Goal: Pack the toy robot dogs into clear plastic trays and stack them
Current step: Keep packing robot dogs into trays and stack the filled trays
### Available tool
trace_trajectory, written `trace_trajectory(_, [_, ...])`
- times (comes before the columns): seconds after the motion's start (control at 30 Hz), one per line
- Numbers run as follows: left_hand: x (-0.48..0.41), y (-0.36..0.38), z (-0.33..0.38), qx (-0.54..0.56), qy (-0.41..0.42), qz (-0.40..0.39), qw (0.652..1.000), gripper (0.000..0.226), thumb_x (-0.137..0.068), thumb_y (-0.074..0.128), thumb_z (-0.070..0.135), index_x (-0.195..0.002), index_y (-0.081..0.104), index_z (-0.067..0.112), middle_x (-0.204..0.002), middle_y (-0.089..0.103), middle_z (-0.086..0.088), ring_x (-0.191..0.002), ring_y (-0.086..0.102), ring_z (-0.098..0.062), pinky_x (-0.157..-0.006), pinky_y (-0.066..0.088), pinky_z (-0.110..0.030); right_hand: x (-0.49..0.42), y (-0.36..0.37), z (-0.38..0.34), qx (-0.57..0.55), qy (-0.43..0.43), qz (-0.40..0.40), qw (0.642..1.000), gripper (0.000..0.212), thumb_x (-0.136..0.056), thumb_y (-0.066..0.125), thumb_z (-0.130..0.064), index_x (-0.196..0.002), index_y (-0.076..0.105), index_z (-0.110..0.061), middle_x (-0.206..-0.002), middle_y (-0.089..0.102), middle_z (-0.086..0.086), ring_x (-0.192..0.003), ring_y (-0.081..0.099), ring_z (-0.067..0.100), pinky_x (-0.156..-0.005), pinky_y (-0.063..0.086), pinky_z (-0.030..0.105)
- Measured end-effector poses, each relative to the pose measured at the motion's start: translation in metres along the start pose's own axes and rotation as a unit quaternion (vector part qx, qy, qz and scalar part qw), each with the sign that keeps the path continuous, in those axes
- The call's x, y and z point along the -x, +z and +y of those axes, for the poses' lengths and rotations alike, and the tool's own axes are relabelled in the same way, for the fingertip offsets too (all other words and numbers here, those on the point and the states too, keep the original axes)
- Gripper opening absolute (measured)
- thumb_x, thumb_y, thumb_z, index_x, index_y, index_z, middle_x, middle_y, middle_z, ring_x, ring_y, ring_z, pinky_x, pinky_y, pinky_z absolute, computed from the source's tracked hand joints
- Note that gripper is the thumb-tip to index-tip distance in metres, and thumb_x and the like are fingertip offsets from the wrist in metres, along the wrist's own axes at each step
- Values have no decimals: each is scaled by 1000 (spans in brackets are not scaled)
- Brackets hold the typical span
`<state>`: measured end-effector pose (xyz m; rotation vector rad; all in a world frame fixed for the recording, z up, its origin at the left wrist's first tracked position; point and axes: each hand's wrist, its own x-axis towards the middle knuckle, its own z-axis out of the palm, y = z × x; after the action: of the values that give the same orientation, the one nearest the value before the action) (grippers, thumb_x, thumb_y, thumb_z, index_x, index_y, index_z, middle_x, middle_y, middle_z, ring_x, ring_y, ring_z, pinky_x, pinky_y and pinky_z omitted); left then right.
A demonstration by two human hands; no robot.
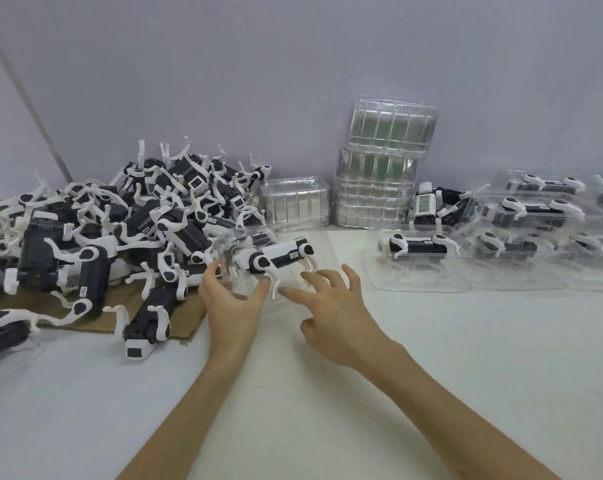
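A black-and-white toy robot dog [281,258] lies on its side in a clear plastic tray [322,251] at the table's middle. My left hand [232,299] grips the tray's left end, thumb and fingers around its edge. My right hand [331,306] hovers just right of the dog's legs, fingers spread, holding nothing. A big heap of loose robot dogs [120,230] covers a sheet of cardboard [189,317] on the left. Packed trays with dogs [421,258] lie at the right, some stacked.
A tall stack of empty clear trays [379,171] stands against the back wall, with a lower stack of empty trays [295,206] beside it. One loose dog [424,202] stands upright behind the packed trays. White tabletop [327,393] stretches in front.
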<state>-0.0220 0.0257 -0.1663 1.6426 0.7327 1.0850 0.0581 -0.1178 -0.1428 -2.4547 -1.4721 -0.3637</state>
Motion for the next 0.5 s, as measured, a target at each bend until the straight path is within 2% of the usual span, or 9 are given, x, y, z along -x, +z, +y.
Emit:
trace_trajectory(0.07, [5,2,2,-4,44,-14,999,85,-79,82,35,-147,32,23,-121,41,3,-89,51,5,-76,45,-11,2,3,-2,36,5,6,999,62,-88,53,-24,-145,38,-41,-155,35,9,-144,21,29,-113,-10,47])
trace_trajectory(0.1, [7,3,3,-7,66,-22,998,86,-78,83,36,-146,32,25,-117,41,7,-83,51,7,-72,45,-9,2,4,-2,49,10,6,999,60,-88,53,-26,-144,39,-39,-153,36,10,-142,22,30,-112,-8,47])
trace_trajectory(0.17, [12,5,4,-14,95,-46,994,88,-76,84,37,-146,32,30,-116,40,12,-84,52,2,-72,46,-10,3,6,1,66,16,-5,998,55,-88,52,-28,-142,42,-34,-150,37,12,-140,21,31,-108,-2,45])
trace_trajectory(0.3, [15,6,6,-29,122,-83,989,89,-76,83,40,-147,30,30,-129,39,7,-99,49,2,-80,43,-6,4,10,1,65,13,-22,998,54,-91,50,-32,-144,39,-28,-149,35,14,-140,18,32,-107,2,44])
trace_trajectory(0.4, [13,3,6,-19,102,-81,991,91,-75,84,39,-147,30,31,-127,40,3,-96,49,-7,-82,46,-15,4,13,-2,47,5,-9,999,50,-92,47,-29,-142,41,-22,-145,35,16,-143,16,33,-112,-4,44])
trace_trajectory(0.5, [11,3,6,-27,88,-64,994,91,-74,84,40,-147,30,33,-122,38,1,-90,47,-13,-80,47,-24,4,13,-3,26,12,-2,1000,40,-94,44,-24,-133,48,-17,-143,34,17,-143,18,35,-116,-5,44])
